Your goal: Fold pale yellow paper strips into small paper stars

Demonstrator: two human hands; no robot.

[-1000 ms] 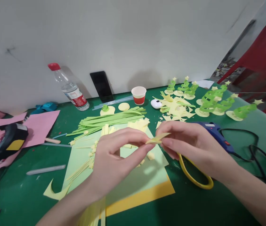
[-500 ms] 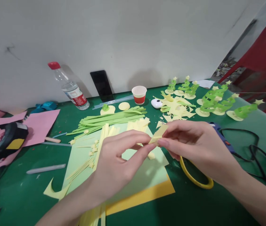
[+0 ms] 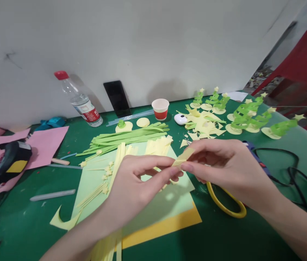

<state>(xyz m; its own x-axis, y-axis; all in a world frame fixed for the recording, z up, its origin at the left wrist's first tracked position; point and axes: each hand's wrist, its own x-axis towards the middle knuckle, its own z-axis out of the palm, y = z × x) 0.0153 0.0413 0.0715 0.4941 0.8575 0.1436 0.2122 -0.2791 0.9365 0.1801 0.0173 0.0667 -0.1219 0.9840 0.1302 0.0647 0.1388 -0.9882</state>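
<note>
Between my two hands is a small pale yellow paper strip (image 3: 185, 155), held above the work sheets. My left hand (image 3: 142, 181) pinches its near left end between thumb and forefinger. My right hand (image 3: 224, 163) is closed on the same strip, its thumb tip meeting the left fingertips. Under the hands lies a light green paper sheet (image 3: 153, 210) on top of an orange-yellow sheet (image 3: 166, 228). Pale yellow strips (image 3: 116, 163) and tiny paper stars (image 3: 106, 186) rest on the green sheet. A yellow scissor handle (image 3: 231, 210) shows below my right hand; its blades are mostly hidden.
Green paper strips (image 3: 126, 137) lie behind the sheet, near a paper cup (image 3: 160, 109), a leaning phone (image 3: 117, 98) and a water bottle (image 3: 84, 105). Yellow scraps (image 3: 203, 125) and several green spiral trees (image 3: 247, 114) stand right. A black cable (image 3: 291, 170) curls at far right.
The paper strip has tilted lower and flatter between my fingers. My left fingers have curled in slightly beneath it. The things on the table have stayed put.
</note>
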